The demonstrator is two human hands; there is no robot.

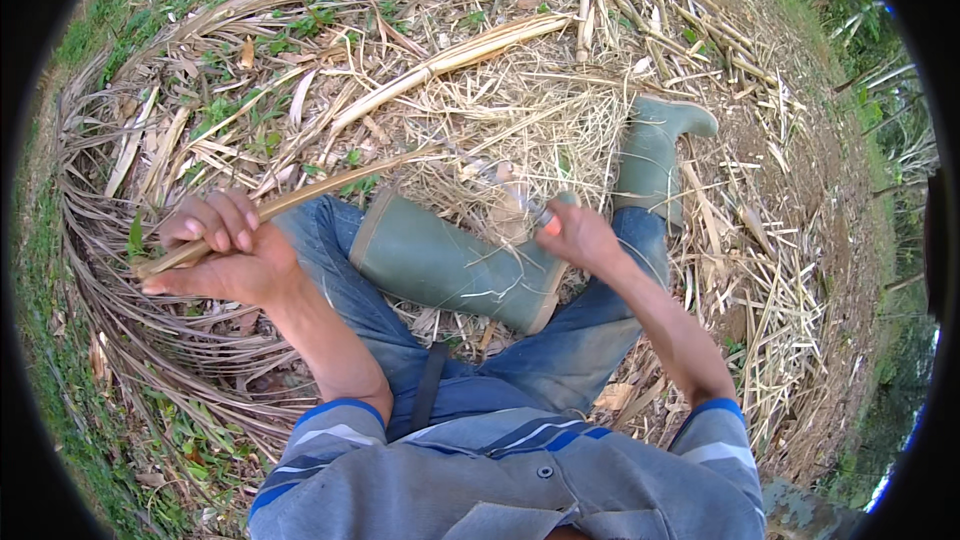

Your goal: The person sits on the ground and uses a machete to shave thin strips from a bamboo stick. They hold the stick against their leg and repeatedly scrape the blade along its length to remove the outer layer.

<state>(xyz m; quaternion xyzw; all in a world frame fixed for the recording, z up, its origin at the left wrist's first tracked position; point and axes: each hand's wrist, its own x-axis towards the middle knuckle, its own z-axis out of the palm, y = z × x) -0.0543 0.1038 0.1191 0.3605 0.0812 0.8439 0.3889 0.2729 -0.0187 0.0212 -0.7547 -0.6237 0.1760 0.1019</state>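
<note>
My left hand (228,245) is closed round the near end of a long, split tan stalk strip (340,180). The strip slants up to the right and thins toward its far end, above my bent legs. My right hand (588,240) is closed on a knife (548,218) with an orange patch at the grip. Its blade points up and left toward the strip's thin end and is blurred; whether it touches the strip I cannot tell. Pale, fine shavings (540,110) lie heaped just beyond the knife.
My legs in blue jeans (590,350) are folded, with green rubber boots (450,265) on the feet. A thicker split stalk (450,65) lies beyond the strip. Cut sticks (690,20) are piled at the far right, and long dry fronds (110,260) curve along the left.
</note>
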